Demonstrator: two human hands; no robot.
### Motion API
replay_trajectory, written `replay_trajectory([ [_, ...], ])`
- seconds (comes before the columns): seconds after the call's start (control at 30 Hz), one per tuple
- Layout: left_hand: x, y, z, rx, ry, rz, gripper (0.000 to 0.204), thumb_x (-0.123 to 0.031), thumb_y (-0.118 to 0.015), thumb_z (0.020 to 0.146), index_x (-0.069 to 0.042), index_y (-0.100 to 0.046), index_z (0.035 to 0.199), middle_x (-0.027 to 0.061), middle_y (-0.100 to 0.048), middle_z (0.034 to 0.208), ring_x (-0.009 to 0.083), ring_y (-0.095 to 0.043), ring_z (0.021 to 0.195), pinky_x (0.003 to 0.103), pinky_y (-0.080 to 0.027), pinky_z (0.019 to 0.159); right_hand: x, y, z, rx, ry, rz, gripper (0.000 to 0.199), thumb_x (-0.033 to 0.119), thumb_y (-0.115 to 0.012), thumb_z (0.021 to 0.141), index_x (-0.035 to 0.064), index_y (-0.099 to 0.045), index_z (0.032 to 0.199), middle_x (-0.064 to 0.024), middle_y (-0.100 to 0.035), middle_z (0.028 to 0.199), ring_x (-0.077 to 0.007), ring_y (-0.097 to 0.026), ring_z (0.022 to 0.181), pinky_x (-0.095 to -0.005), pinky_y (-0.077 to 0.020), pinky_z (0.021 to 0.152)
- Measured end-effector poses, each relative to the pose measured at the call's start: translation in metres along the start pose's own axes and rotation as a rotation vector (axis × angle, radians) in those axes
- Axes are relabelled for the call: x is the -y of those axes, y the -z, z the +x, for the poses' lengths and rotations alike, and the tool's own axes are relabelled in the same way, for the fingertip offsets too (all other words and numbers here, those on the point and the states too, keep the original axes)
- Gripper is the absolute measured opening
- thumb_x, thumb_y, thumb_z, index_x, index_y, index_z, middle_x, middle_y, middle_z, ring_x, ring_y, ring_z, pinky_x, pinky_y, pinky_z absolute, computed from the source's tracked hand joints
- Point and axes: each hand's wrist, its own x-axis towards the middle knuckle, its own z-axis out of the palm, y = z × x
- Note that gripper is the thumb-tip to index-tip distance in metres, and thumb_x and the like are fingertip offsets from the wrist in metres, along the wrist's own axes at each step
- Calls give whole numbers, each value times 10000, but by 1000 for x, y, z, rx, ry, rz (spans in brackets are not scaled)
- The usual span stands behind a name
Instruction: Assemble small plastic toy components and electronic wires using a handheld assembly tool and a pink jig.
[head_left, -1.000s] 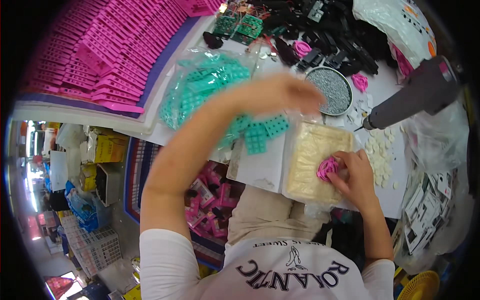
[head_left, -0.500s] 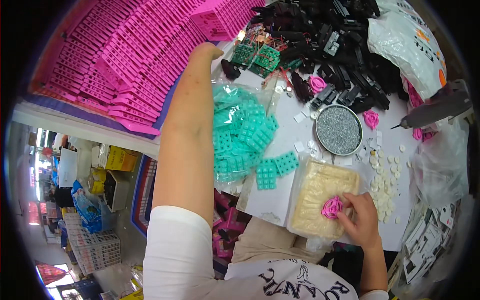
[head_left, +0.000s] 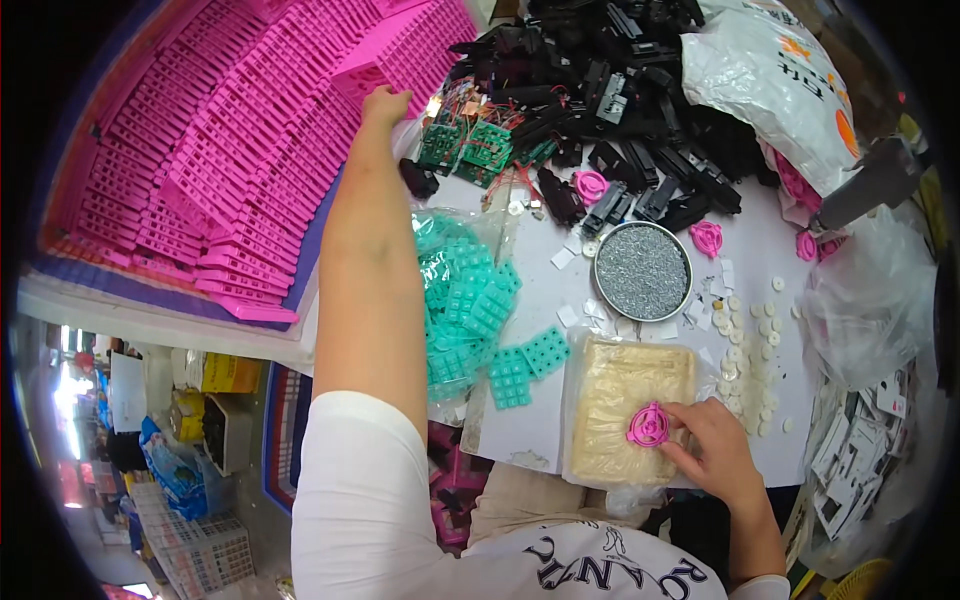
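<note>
Left hand (head_left: 386,104) now at pink panels (head_left: 408,52)

Left hand (head_left: 388,105): grip unclear from here.
Metal bits (head_left: 642,271): too small to identify.
Pink panels (head_left: 255,150): cut off above.

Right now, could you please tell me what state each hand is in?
Left hand: at the stacked pink parts; its grip cannot be told.
Right hand: closed, holding a round pink piece.

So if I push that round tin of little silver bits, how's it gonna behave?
The tin is probably heavy for its size, packed with metallic-looking bits. It sits flat, so it'd likely slide rather than tip. With no lid on, a hard shove might spill some.
</note>
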Motion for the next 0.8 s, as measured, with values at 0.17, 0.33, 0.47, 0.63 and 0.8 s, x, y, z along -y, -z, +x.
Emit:
replay_trajectory([
  [0.17, -61, -20, -42, -151, 88, 187, 821, -506, -747, 709, -301, -484, 1459, 267, -372, 1508, 445, -391, 1381, 489, -333, 1139, 3, -1, -5, 16, -2, -6, 452, 177, -769, 774, 73, -653, 1198, -94, -629, 842, -291, -569, 771, -389, -483, 697],
  [0.33, -72, -33, -52, -254, 173, 140, 890, -531, -698, 736, -134, -431, 1486, 276, -397, 1489, 439, -408, 1371, 488, -334, 1133, 1, 3, -12, 32, -41, 26, 461, 186, -764, 780, 85, -652, 1216, -96, -642, 878, -299, -586, 802, -398, -494, 709],
  [0.47, -52, -24, -18, -405, 193, 270, 715, -581, -583, 838, 71, -679, 1118, 192, -727, 1012, 325, -720, 901, 440, -560, 792, -12, -4, -23, 6, 24, 7, 442, 197, -742, 798, 94, -649, 1219, -90, -650, 907, -305, -601, 837, -408, -509, 725],
  [0.63, 61, 118, 0, -568, -142, 180, 567, -426, -613, 896, 52, -639, 1199, 213, -674, 1188, 309, -668, 1056, 409, -514, 910, -35, 25, -48, -131, 124, -32, 406, 219, -732, 807, 112, -654, 1190, -85, -656, 930, -298, -612, 862, -426, -515, 737],
  [0.8, 29, 179, -134, -574, -470, -223, 504, -232, -634, 973, 85, -528, 1350, 232, -559, 1385, 303, -578, 1242, 354, -457, 1057, -70, 109, -126, -554, -383, -184, 260, 198, -722, 808, 92, -711, 1045, -81, -684, 941, -281, -620, 875, -418, -504, 793],
])
